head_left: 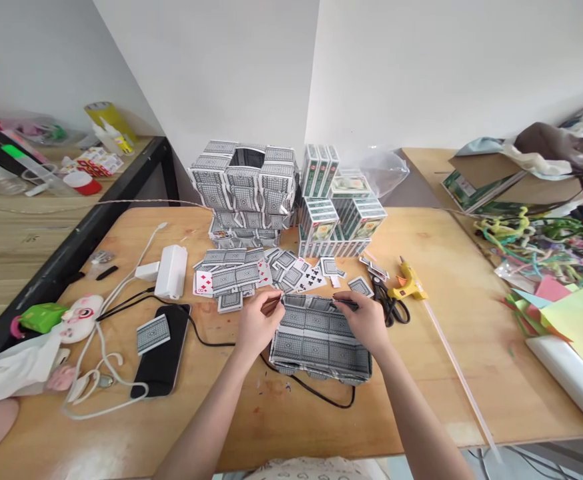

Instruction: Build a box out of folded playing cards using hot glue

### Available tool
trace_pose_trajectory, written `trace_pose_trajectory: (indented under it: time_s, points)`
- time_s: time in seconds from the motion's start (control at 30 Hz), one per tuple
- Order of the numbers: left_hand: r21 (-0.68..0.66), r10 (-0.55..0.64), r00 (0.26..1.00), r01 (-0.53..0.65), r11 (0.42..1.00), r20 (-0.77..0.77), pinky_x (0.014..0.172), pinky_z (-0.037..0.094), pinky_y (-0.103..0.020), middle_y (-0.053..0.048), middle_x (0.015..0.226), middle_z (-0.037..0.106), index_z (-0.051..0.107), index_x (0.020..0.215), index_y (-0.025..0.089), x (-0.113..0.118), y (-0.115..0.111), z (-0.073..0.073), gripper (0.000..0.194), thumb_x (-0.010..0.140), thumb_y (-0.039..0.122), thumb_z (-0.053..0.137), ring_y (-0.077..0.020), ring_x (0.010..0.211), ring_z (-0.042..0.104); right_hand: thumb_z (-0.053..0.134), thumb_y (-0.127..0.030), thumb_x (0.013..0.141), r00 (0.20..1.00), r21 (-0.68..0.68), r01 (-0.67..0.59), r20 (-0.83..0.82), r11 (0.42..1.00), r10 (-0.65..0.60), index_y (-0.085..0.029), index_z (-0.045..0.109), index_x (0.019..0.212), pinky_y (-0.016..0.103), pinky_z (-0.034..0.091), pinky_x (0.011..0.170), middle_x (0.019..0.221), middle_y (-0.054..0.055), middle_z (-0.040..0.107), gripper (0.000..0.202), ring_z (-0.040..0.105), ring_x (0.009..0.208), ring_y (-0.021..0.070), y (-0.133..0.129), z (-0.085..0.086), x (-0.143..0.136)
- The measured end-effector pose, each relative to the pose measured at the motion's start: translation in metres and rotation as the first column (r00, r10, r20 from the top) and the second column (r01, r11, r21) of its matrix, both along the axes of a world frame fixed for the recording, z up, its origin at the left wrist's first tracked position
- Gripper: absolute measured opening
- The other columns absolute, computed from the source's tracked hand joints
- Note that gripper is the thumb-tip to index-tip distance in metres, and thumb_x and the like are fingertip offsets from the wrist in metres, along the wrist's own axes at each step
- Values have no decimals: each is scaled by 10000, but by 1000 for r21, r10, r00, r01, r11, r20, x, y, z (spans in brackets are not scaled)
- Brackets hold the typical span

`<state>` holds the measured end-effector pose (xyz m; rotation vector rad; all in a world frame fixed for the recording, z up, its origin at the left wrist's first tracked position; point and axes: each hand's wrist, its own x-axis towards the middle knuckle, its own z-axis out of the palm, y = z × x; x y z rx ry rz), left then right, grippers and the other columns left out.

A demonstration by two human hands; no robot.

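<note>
An open box made of playing cards (316,333) sits before me on the wooden table, its grey patterned card backs facing up inside. My left hand (262,320) pinches the far left corner of its rim. With thumb and fingers, my right hand (364,319) grips the far rim toward the right corner. Just beyond the box lie loose playing cards (236,275), some face up and some face down. A yellow glue gun (407,283) with a long clear glue stick (461,377) rests right of my right hand, beside black-handled scissors (394,308).
Behind the cards stand a large card-built structure (244,187) and stacked card packs (339,207). At left are a phone (164,353) with a card on it, a white charger (171,272) and tangled cables. Coloured paper (574,320) and a cardboard box (511,183) occupy the right.
</note>
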<state>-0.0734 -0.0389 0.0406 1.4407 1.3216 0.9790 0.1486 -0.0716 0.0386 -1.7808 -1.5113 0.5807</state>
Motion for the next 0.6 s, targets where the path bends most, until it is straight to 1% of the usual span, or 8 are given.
trace_pose_trajectory:
  time_s: [0.17, 0.23, 0.3, 0.37, 0.43, 0.5, 0.6]
  points:
    - [49, -10, 997, 13, 999, -78, 791, 521, -292, -66, 979, 641, 588, 891, 151, 0, 2, 1, 183, 723, 168, 519, -149, 833, 639, 563, -300, 756, 1000, -11, -21, 8, 1000, 21, -208, 660, 818, 304, 489, 765, 843, 23, 694, 147, 641, 801, 185, -2, 0, 1]
    - [95, -28, 988, 43, 995, -154, 774, 523, -289, -51, 944, 645, 584, 883, 160, 0, 5, 6, 173, 720, 158, 527, -145, 808, 638, 553, -296, 765, 998, -13, -54, 13, 998, 54, -207, 657, 829, 307, 491, 761, 850, 26, 692, 151, 639, 801, 184, -3, 1, 3]
    - [151, -60, 959, 105, 983, -277, 790, 510, -296, -37, 956, 642, 582, 941, 182, 1, 9, 13, 231, 715, 149, 548, -151, 843, 626, 545, -283, 772, 996, -11, -89, 28, 996, 89, -205, 655, 850, 307, 493, 758, 870, 32, 688, 155, 636, 809, 183, -4, 2, 4]
    - [204, -112, 905, 211, 956, -410, 837, 478, -310, -23, 1028, 628, 572, 1028, 221, 4, 13, 21, 312, 724, 154, 568, -163, 929, 595, 541, -260, 776, 991, 3, -123, 49, 992, 123, -203, 654, 878, 311, 491, 765, 896, 39, 681, 162, 630, 827, 184, -3, 5, 2]
    - [233, -186, 834, 348, 908, -519, 861, 450, -315, -4, 1061, 621, 586, 1028, 255, 8, 17, 27, 278, 760, 184, 558, -167, 976, 568, 535, -234, 781, 984, 36, -168, 59, 985, 166, -207, 656, 906, 315, 484, 788, 916, 42, 674, 176, 619, 856, 184, -1, 9, -2]
    - [231, -241, 759, 457, 859, -605, 832, 446, -307, 4, 987, 647, 623, 950, 255, 13, 20, 31, 182, 816, 222, 504, -163, 934, 575, 523, -215, 789, 977, 84, -209, 52, 974, 205, -215, 657, 933, 315, 478, 807, 931, 45, 669, 197, 610, 879, 183, 1, 13, -9]
    - [219, -248, 678, 524, 823, -692, 768, 446, -293, -14, 844, 663, 647, 877, 230, 18, 22, 32, 216, 862, 241, 432, -159, 831, 591, 515, -214, 798, 972, 124, -236, 38, 964, 233, -224, 658, 954, 311, 484, 792, 927, 47, 667, 212, 611, 862, 183, 5, 15, -23]
